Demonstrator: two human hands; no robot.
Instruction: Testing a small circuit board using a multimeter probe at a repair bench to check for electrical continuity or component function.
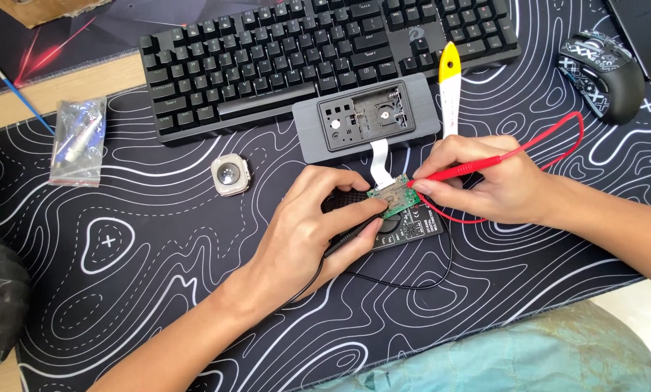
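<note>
Right hand (496, 181) pinched the red probe (456, 173) onto the green circuit board (394, 197); left hand (318, 225) gripped the black probe (347, 239) beside that board. A slip could have bridged contacts.

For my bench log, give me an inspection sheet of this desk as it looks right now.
Surface: black desk mat with white contour lines.
Job's things: green circuit board over a black multimeter; open grey casing.
Clutter: keyboard, mouse, clear bag, paintbrush, small square module, yellow-white pry tool.
Grippers: left hand holds black probe; right hand holds red probe.
Cables: red lead, black lead, white ribbon.
Surroundings: teal cloth.
</note>
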